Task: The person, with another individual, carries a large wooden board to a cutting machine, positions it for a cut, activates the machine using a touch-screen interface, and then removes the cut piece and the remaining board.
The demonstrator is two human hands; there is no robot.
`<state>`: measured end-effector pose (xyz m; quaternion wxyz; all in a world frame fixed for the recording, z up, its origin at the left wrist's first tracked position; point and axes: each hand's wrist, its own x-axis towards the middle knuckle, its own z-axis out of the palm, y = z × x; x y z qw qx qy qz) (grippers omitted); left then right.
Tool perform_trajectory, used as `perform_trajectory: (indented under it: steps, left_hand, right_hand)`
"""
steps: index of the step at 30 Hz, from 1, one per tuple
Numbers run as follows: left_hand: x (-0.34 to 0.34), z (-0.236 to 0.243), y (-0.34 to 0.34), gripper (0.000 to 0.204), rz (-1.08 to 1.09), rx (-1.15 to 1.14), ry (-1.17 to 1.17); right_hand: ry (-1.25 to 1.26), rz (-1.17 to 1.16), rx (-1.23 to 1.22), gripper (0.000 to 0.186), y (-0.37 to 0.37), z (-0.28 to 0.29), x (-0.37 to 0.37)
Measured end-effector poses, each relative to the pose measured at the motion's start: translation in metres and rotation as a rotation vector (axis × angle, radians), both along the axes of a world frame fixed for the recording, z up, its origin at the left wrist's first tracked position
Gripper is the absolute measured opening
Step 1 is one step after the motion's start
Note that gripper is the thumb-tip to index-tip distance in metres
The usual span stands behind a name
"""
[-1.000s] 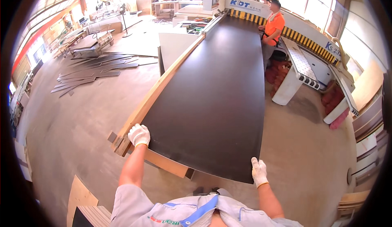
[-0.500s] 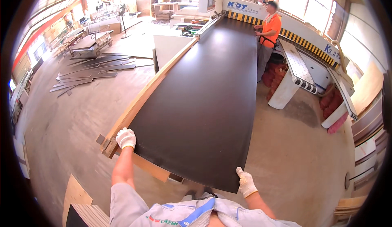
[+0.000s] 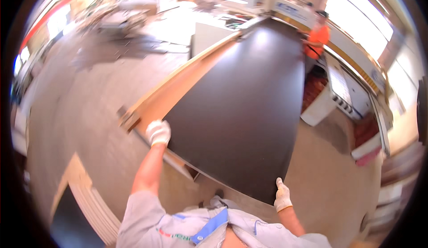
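A long, dark brown panel (image 3: 236, 114) stretches away from me toward the machine at the back. My left hand (image 3: 158, 132), in a white knit glove, is closed round its near left corner. At the near right corner, my right hand (image 3: 282, 196) in a similar glove grips the edge, thumb on top and fingers hidden below. Beneath the panel, a wooden support table (image 3: 154, 112) shows as a pale strip, with a raised wooden rail (image 3: 187, 72) along its left side. The panel's left edge lies apart from that rail at the near end.
A person in an orange shirt (image 3: 317, 36) stands at the panel's far right, beside the machine's support arm (image 3: 341, 81). Stacked boards (image 3: 91, 203) lie at the lower left. Dark strips (image 3: 120, 47) lie blurred on the floor at left. More boards (image 3: 392, 199) lean at right.
The panel's near end has shifted right, away from the rail, uncovering a strip of the wooden table. Both my hands have moved right with it, still gripping. The view has swung and blurred.
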<state>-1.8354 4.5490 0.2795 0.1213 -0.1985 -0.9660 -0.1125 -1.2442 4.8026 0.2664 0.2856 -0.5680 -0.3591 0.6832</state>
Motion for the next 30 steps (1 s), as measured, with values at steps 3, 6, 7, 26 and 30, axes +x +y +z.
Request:
perform_trajectory:
  steps: [3, 6, 7, 26, 30]
  left_hand:
    - [0.007, 0.016, -0.038, 0.038, 0.031, 0.101, -0.090]
    - [0.024, 0.011, -0.082, 0.035, 0.001, -0.020, -0.009]
    - [0.028, 0.011, -0.102, 0.036, 0.008, 0.019, -0.112]
    - [0.278, 0.019, -0.609, 0.047, 0.405, 0.307, -0.122]
    - [0.325, -0.035, -0.728, 0.063, 0.556, 1.608, -0.782]
  right_hand:
    - [0.037, 0.061, 0.013, 0.067, -0.056, 0.012, 0.009]
    - [0.098, 0.154, -0.048, 0.077, -0.119, 0.000, 0.046]
    - [0.005, 0.215, 0.001, 0.079, -0.144, 0.006, 0.052]
    - [-0.231, 0.309, -0.230, 0.080, -0.592, 0.049, 0.241]
    - [-0.186, 0.347, -0.285, 0.081, -0.685, 0.056, 0.291]
